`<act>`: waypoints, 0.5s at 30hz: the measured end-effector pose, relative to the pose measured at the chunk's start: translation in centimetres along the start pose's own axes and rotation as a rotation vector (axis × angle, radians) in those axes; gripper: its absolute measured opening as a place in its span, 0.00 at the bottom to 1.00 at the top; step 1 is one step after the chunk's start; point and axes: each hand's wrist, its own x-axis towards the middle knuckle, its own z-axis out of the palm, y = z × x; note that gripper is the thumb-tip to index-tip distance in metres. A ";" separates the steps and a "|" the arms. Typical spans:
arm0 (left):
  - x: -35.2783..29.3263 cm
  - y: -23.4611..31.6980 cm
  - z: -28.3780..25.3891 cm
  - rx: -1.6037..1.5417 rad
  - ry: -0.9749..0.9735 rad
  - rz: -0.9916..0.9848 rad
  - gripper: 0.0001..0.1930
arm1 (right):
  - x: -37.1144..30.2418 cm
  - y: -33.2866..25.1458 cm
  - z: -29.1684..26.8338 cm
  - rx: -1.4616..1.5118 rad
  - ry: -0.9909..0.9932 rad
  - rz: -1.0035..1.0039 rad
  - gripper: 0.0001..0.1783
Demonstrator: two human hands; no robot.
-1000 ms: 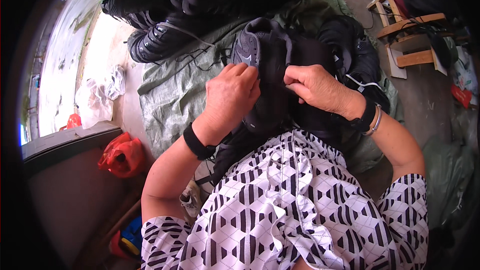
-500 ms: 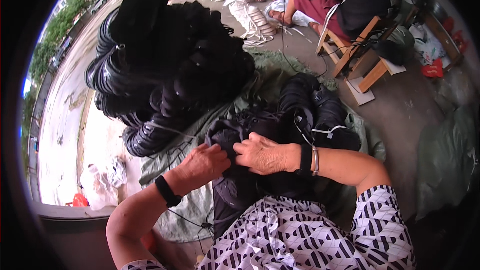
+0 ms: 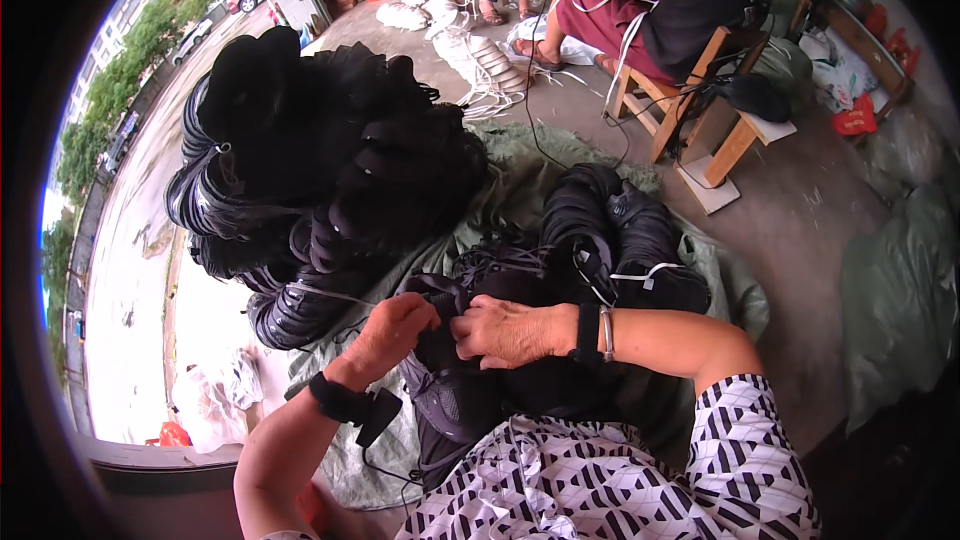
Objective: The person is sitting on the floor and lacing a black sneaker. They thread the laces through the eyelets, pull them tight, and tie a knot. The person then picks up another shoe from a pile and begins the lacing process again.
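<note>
Left hand [image 3: 392, 328] and right hand [image 3: 510, 330], fingers curled closed on black shoe upper [image 3: 455, 390]; long axis toward lap, beside tied bundle [image 3: 620, 240].

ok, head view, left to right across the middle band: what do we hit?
Big pile of black shoe uppers → left hand → right hand → tied bundle of black uppers → green sack.

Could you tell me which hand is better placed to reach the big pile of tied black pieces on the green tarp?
Probably the left hand. It sits nearer the big pile of tied black pieces, up and to the person's left. The right hand lies across the black piece on the lap, farther away.
</note>
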 end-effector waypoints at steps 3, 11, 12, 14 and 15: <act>0.1 0.6 2.2 -0.177 0.000 -0.156 0.09 | -0.2 0.4 0.0 0.001 0.050 -0.040 0.09; 1.9 -0.9 3.0 0.683 -0.182 0.121 0.17 | -0.2 -0.3 0.9 -0.395 0.133 -0.054 0.03; 1.9 -0.2 3.3 0.754 -0.220 0.052 0.17 | -0.2 -0.2 1.0 -0.432 0.153 -0.073 0.02; 2.0 0.3 3.8 0.843 -0.281 -0.018 0.18 | -0.3 -0.6 0.6 -0.453 0.193 -0.123 0.02; 2.1 0.1 4.1 0.867 -0.300 -0.019 0.18 | -0.4 -0.8 0.5 -0.463 0.213 -0.149 0.01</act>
